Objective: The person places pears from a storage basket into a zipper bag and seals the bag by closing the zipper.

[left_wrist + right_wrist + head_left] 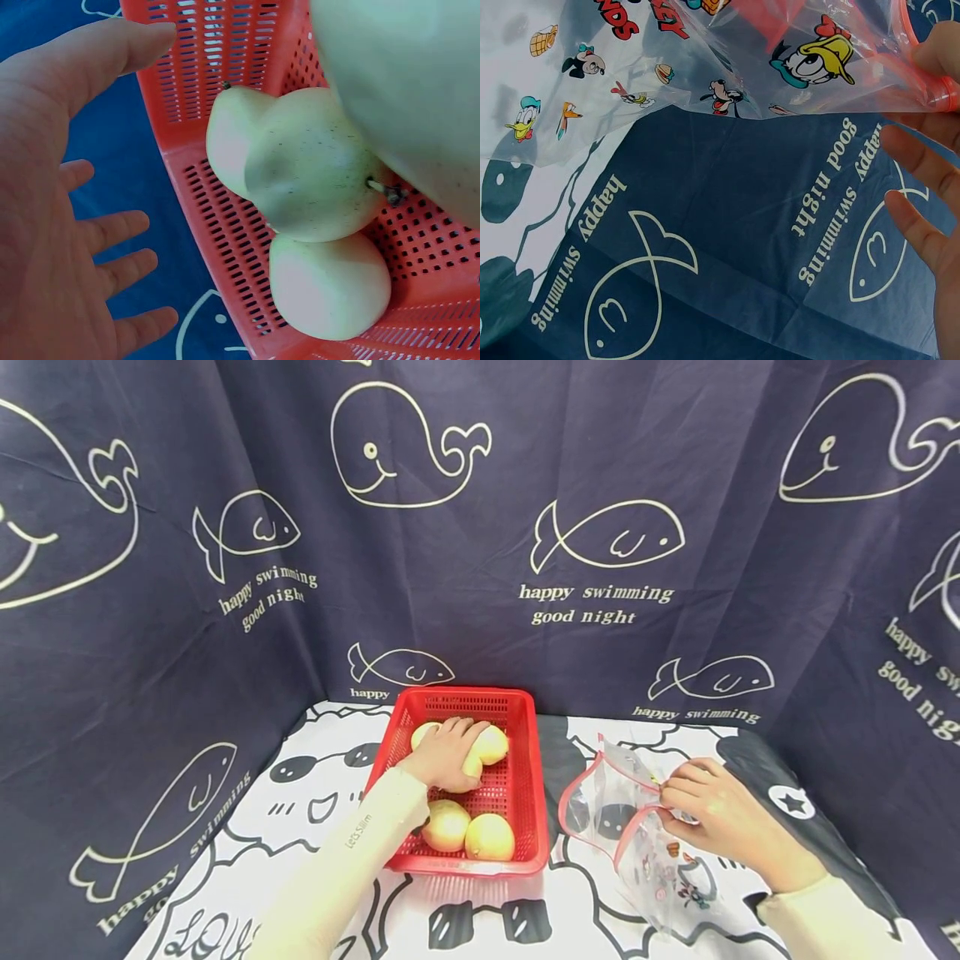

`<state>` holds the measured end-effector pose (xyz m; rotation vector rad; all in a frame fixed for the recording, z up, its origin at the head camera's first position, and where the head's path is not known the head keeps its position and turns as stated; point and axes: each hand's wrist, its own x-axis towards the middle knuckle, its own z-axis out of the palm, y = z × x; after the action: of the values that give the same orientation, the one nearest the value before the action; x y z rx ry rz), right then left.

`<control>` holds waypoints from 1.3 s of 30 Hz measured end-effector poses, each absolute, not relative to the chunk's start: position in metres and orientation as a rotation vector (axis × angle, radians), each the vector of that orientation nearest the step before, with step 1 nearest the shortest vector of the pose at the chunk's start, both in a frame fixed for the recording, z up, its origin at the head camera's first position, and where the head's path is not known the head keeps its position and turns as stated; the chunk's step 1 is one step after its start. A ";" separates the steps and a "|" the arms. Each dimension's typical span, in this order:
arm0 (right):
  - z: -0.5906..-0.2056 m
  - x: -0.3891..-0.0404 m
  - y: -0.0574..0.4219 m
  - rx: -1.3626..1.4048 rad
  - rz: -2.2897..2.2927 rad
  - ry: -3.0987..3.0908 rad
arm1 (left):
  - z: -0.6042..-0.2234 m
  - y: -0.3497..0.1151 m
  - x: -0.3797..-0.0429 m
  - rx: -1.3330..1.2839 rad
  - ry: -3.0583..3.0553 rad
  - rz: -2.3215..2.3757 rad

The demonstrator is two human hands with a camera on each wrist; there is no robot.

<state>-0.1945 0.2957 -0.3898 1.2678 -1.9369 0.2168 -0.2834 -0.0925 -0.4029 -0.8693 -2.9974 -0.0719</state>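
Observation:
A red plastic basket holds several pale yellow pears. My left hand reaches over the pears at the basket's far half. In the left wrist view, the left hand's fingers are spread, with nothing between them and the thumb, beside pears with dark stems. A clear zip bag with red edging and cartoon prints stands to the right, its mouth parted. My right hand pinches the bag's red rim between thumb and finger, while its other fingers extend below.
The basket and bag sit on a white cloth with black cartoon drawings. Dark blue curtains with whale and fish outlines hang behind and at both sides. The basket's far rim is close to the back curtain.

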 end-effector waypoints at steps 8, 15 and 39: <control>-0.391 -0.194 0.295 1.265 0.226 -1.937 | -0.411 -0.096 -0.286 -0.800 -3.050 -0.091; -0.392 -0.194 0.295 1.263 0.230 -1.940 | -0.423 -0.099 -0.292 -0.753 -3.099 -0.078; -0.395 -0.195 0.293 1.262 0.239 -1.941 | -0.443 -0.100 -0.294 -0.629 -3.283 0.114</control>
<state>-0.1952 0.2930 -0.3946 1.2621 -1.9411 0.2390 -0.2938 -0.1003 -0.4428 -0.6290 -3.2832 0.1141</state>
